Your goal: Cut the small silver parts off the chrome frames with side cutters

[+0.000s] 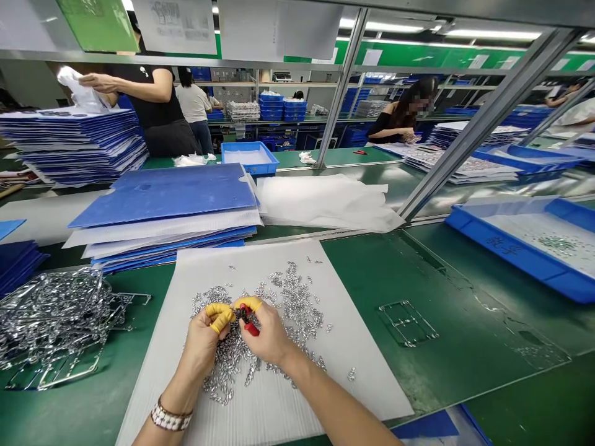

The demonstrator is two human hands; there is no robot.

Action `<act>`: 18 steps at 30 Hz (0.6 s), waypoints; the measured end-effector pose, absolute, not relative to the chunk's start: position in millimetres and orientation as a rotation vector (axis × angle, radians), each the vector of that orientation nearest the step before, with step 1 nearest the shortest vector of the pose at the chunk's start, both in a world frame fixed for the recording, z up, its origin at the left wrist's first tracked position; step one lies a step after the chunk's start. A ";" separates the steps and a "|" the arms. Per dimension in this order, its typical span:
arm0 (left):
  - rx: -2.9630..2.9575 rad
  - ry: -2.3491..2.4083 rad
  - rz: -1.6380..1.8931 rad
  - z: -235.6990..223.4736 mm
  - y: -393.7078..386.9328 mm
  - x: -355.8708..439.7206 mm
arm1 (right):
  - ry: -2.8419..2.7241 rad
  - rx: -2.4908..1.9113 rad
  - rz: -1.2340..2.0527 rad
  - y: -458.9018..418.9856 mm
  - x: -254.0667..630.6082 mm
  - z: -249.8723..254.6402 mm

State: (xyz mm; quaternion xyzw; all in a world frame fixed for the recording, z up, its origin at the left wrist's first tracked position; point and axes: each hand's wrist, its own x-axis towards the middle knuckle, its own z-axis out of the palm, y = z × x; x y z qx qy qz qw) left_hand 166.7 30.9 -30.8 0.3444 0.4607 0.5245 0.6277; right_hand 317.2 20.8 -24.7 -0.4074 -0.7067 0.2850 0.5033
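Pliers sit gripped in the right hand, nose toward the left hand, fingertips pinched, contents unclear; shiny pieces lie beneath and beyond both.

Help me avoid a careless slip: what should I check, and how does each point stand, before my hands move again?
1. Red-handled pliers held in the right hand: ok.
2. Left hand fingertips close to the pliers' tip: ok.
3. Yellow finger covers worn on both hands: ok.
4. Item between the fingertips gripped properly: cannot tell; too small and partly hidden.
5. Small metal pieces gathered in one pile on the white sheet: not ok; a few lie apart, towards its right edge.
6. All metal frames in the tangled heap: not ok; one frame lies on the green table, right of the sheet.
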 end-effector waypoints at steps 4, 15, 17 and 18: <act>0.766 1.046 1.213 -31.9 31.2 166.4 | -1.793 -0.925 0.608 21.1 319.9 -23.3; 0.730 1.065 1.293 -31.9 36.3 155.6 | -2.061 -1.371 0.462 34.4 340.9 -18.7; 0.757 1.083 1.285 -32.7 35.8 155.4 | -2.138 -1.429 0.463 38.9 345.1 -13.5; 0.775 1.094 1.278 -33.1 35.7 155.0 | -2.164 -1.443 0.473 40.5 346.4 -10.8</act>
